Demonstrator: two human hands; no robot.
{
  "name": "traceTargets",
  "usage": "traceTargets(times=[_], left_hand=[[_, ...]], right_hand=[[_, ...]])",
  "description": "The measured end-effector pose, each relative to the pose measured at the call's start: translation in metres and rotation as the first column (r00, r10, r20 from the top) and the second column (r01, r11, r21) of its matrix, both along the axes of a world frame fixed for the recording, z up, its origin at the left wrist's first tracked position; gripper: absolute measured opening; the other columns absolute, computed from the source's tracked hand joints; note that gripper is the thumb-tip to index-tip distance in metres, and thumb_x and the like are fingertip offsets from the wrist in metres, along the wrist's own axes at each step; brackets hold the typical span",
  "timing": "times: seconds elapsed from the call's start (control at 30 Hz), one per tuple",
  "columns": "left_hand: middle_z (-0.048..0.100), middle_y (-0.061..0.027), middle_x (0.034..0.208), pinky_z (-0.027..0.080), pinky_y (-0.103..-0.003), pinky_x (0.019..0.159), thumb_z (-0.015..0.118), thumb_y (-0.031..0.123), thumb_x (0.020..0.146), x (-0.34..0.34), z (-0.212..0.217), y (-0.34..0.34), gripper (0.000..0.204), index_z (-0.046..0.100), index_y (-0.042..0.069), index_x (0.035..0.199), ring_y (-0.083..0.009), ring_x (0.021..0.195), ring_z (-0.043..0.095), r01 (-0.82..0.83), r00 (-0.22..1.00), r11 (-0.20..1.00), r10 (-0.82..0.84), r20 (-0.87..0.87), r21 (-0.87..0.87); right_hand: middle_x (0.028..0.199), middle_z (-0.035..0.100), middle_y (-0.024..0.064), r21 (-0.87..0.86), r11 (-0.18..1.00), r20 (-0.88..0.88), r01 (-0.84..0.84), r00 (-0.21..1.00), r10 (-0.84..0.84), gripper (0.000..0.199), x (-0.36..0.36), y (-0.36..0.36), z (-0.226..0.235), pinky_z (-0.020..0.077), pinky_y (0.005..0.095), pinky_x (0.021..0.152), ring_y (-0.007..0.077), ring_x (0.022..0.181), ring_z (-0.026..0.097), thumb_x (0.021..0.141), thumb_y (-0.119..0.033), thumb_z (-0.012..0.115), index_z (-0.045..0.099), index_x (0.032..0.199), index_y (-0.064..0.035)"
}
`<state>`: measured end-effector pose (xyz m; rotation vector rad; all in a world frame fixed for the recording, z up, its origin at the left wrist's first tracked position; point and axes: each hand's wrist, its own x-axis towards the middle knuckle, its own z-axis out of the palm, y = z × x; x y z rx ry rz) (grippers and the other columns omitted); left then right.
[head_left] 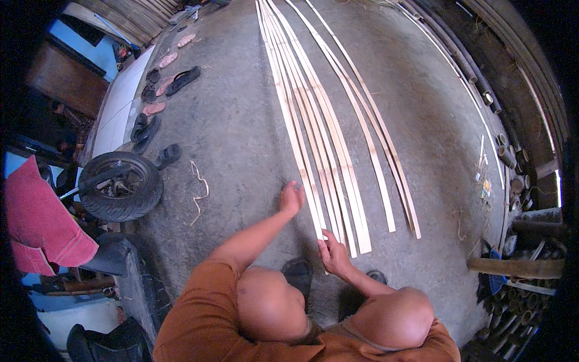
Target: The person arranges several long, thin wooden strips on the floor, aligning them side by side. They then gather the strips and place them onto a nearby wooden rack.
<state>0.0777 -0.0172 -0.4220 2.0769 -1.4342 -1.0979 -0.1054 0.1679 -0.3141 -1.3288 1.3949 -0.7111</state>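
Several long, pale bamboo strips point(329, 160) lie side by side on the floor, running from near my feet to the far edge of the view. My right hand point(335, 252) pinches the near end of the leftmost strip point(312, 202) between thumb and fingers. Farther along, my left hand point(292, 199) is curled close to that strip's left edge. Whether its fingers touch the strip or hold anything is hidden. Two or three more strips point(386, 148) lie apart to the right of the main group.
Sandals point(182, 81) line the floor at the left, near a motorbike wheel point(120, 186) and a red cloth point(45, 220). A thin curled shaving point(199, 193) lies on the concrete. Cut bamboo poles point(509, 314) are stacked at the right. My knees and dark sandals are close below.
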Motion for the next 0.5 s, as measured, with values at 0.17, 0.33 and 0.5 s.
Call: traceTargets(times=[0.17, 0.33, 0.5], left_hand=[[0.061, -0.0174, 0.103, 0.050, -0.045, 0.091, 0.064, 0.025, 0.091, -0.036, 0.010, -0.004, 0.033, 0.055, 0.004, 0.116, -0.0363, 0.101, 0.062, 0.083, 0.957, 0.995, -0.062, 0.283, -0.063], [0.059, -0.0198, 0.111, 0.049, -0.046, 0.092, 0.067, 0.021, 0.088, -0.020, 0.000, -0.013, 0.035, 0.053, 0.004, 0.115, -0.0365, 0.100, 0.062, -0.142, 0.988, 0.990, 0.143, -0.052, 0.022], [0.055, -0.0107, 0.117, 0.058, -0.039, 0.077, 0.054, 0.010, 0.098, -0.023, 0.020, -0.002, 0.029, 0.049, 0.008, 0.126, -0.0223, 0.100, 0.058, -0.558, 0.628, 0.809, 0.558, -0.543, 0.185]], right_hand=[[0.068, 0.064, 0.0234, -0.065, 0.997, -0.047, 0.053, 0.997, -0.056, 0.038, -0.008, 0.010, -0.003, 0.0492, 0.0501, 0.061, 0.0434, 0.066, 0.066, 0.101, -0.022, 0.056, 0.050, 0.133, -0.0028], [0.068, 0.063, 0.0248, -0.017, 0.998, -0.036, 0.052, 0.998, -0.053, 0.039, -0.006, 0.007, 0.005, 0.0498, 0.0529, 0.062, 0.0452, 0.067, 0.066, 0.101, -0.023, 0.057, 0.052, 0.134, -0.0025], [0.070, 0.064, 0.0261, -0.033, 0.999, -0.148, 0.011, 0.989, -0.016, 0.042, -0.007, 0.016, -0.013, 0.0508, 0.0538, 0.063, 0.0458, 0.067, 0.066, 0.102, -0.025, 0.055, 0.050, 0.138, -0.0045]])
